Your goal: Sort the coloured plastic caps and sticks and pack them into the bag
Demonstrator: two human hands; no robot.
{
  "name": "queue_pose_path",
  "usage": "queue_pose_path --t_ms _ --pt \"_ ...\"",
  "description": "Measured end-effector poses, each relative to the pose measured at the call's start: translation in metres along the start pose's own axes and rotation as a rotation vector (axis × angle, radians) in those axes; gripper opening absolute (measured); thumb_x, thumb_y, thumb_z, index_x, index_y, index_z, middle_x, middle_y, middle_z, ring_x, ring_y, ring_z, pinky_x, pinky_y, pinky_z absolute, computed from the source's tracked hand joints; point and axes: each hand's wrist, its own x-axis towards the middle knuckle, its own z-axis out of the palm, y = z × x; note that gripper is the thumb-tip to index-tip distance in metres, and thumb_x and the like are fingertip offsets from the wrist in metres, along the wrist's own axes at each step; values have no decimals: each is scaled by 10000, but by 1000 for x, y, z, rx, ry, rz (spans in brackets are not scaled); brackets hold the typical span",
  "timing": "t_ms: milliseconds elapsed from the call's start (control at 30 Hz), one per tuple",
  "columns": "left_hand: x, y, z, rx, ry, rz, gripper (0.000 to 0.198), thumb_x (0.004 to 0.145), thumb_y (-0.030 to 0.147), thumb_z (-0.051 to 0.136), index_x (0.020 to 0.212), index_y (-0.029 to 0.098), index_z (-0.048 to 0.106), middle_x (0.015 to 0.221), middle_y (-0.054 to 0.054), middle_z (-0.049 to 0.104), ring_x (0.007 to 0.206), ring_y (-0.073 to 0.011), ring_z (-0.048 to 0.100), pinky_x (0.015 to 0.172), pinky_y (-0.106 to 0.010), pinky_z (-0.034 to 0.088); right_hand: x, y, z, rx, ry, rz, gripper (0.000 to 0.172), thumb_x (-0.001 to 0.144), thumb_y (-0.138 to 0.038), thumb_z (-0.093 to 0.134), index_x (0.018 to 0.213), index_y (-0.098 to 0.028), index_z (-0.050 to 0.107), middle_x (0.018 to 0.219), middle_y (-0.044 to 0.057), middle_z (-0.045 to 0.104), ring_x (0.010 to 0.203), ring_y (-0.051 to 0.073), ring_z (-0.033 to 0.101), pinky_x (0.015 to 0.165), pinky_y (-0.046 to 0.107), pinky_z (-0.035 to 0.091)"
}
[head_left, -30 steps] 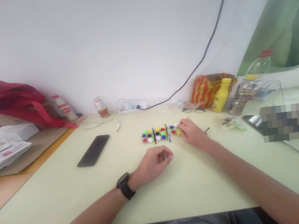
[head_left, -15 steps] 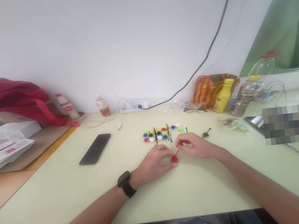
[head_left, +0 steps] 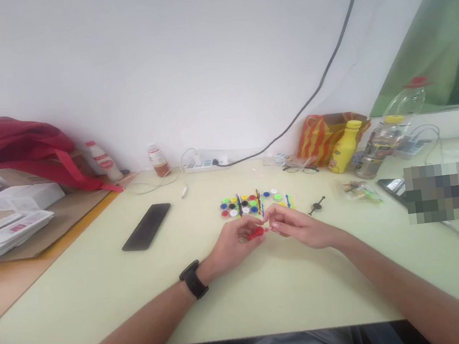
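Observation:
My left hand and my right hand meet in front of me, fingers pinched round a small red piece made of a disc and a thin stick. My left wrist wears a black watch. Just beyond the hands lies a cluster of small coloured discs and sticks in rows on the pale green table. A black disc on a stick lies alone to the right of the cluster.
A black phone lies left of the hands. Along the wall stand two small bottles, a power strip, a striped bag, a yellow bottle and clear bottles. A red bag and boxes fill the far left.
My right hand left the coloured cluster with a red stick and came back toward me. My left hand rose to meet it, and both now pinch the red piece together.

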Motion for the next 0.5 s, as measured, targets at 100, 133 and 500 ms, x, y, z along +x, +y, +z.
queue_pose_path --t_ms 100,133,500 --pt "0 2 1 -31 -3 2 269 901 332 760 1112 164 760 1075 -101 764 984 -229 729 954 -381 593 -1 -1 8 -7 17 -18 224 1079 -450 447 1181 -260 509 864 -13 505 760 153 464 731 294 412" --pt "0 4 1 -41 -6 7 283 898 336 765 1124 166 765 1092 -104 766 1000 -236 730 966 -387 593 -1 -2 10 -25 33 -23 205 1079 -433 453 1173 -260 505 894 -3 534 784 159 490 749 302 421" --pt "1 4 -3 -31 12 24 289 935 382 728 1130 172 761 1097 -111 755 969 -228 725 884 -370 618 -1 -3 12 -274 129 -52 95 1044 -304 483 1038 -239 552 934 16 613 766 160 533 705 297 431"
